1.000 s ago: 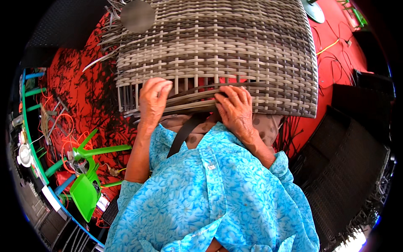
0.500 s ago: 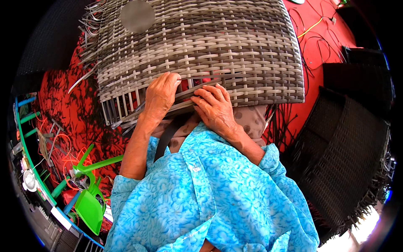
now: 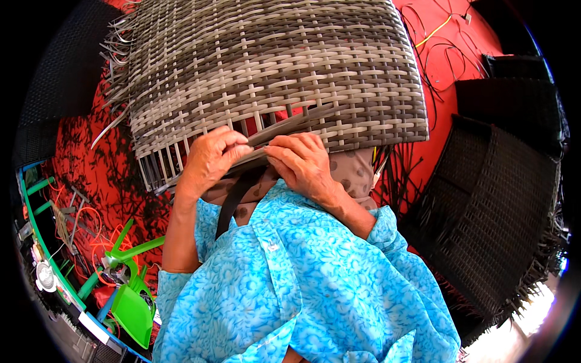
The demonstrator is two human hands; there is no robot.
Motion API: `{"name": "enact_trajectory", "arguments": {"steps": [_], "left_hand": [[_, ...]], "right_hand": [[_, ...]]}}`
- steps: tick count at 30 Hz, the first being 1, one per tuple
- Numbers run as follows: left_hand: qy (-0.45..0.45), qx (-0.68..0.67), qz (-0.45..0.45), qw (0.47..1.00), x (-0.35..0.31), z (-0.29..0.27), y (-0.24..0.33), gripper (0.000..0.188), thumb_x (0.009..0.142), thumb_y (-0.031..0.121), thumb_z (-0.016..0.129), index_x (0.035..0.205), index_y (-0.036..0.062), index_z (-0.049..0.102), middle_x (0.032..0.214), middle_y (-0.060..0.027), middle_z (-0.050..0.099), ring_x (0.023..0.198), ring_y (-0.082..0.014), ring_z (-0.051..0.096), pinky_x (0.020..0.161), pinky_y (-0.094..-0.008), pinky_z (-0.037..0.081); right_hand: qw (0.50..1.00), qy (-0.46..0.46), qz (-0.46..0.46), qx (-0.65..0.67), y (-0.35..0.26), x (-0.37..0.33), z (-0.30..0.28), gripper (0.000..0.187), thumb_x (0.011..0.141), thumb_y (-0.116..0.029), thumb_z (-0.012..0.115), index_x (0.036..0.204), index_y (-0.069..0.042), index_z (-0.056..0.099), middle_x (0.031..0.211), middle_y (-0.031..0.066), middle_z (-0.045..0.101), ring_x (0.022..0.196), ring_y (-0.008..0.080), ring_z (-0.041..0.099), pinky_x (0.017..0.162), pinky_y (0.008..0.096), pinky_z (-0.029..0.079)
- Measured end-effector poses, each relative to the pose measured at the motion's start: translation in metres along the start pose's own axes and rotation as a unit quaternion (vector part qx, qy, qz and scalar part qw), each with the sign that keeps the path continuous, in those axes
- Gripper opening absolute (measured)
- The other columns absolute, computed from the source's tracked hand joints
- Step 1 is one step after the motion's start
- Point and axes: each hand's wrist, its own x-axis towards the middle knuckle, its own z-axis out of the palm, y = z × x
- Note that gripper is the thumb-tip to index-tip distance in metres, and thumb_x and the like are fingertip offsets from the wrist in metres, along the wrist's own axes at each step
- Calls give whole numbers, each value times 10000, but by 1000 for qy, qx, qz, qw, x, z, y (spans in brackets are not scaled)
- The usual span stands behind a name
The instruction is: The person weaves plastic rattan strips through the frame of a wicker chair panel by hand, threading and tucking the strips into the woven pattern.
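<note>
A large woven wicker panel [image 3: 278,78] in grey-brown tones lies across my lap. Its near edge has an unfilled stretch of bare ribs [image 3: 166,154], with red floor showing through a gap. Loose flat weaving strips [image 3: 284,126] run along this edge from the woven right part toward my hands. My left hand [image 3: 212,160] is closed, thumb and forefinger pinching at the strips in front of the gap. Beside it, my right hand [image 3: 302,163] curls its fingers over the strips at the panel's near edge. Its fingertips are partly hidden among them.
Loose strip ends [image 3: 118,60] fringe the panel's left side. Dark woven pieces [image 3: 478,212] stand at the right. A green dustpan [image 3: 132,314] and green-legged rack [image 3: 45,248] are at lower left. Dark scraps litter the red floor [image 3: 100,175]; cables [image 3: 445,45] lie far right.
My left hand has come away from the weave, down and left toward my body. My right hand has shifted slightly, still at the strips. The view has shifted a little.
</note>
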Motion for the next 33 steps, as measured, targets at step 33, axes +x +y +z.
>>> {"name": "enact_trajectory", "arguments": {"steps": [33], "left_hand": [[-77, -122, -102, 984, 77, 29, 0, 241, 800, 245, 658, 782, 6, 632, 596, -50, 579, 544, -141, 551, 529, -292, 434]], "right_hand": [[977, -59, 95, -183, 8, -7, -22, 552, 706, -341, 702, 1188, -114, 558, 1229, 21, 503, 1199, 211, 429, 1095, 499, 178]]}}
